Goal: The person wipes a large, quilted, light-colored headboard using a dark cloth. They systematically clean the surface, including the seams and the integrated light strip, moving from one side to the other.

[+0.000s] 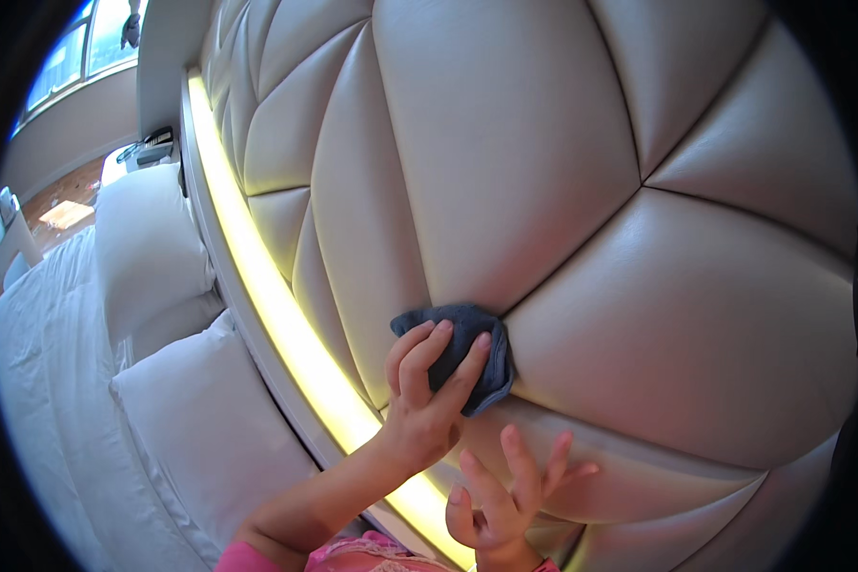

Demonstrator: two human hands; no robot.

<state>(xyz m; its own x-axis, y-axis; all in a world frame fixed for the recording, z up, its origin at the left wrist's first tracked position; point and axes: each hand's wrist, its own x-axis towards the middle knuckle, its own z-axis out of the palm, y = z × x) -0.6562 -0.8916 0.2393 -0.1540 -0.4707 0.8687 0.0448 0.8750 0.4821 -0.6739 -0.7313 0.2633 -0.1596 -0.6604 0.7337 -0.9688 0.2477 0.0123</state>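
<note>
My left hand (429, 400) presses a folded dark blue cloth (497, 368) flat against the padded leather-like wall panel (522, 164). Its fingers lie spread over the cloth, close to a spot where several seams meet. Lower and to the right, my right hand (504, 493) holds nothing, its fingers apart and slightly curled. It is in front of the panel's lower sections; whether a fingertip touches them I cannot tell. Deep seams divide the beige panel into large angular cushions.
A lit strip (286, 329) runs along a ledge below the panel. Beyond it, a bed carries white pillows (150, 243) and a white sheet (50, 400). A telephone (159, 136) stands on a bedside table at the far end, near a window (79, 53).
</note>
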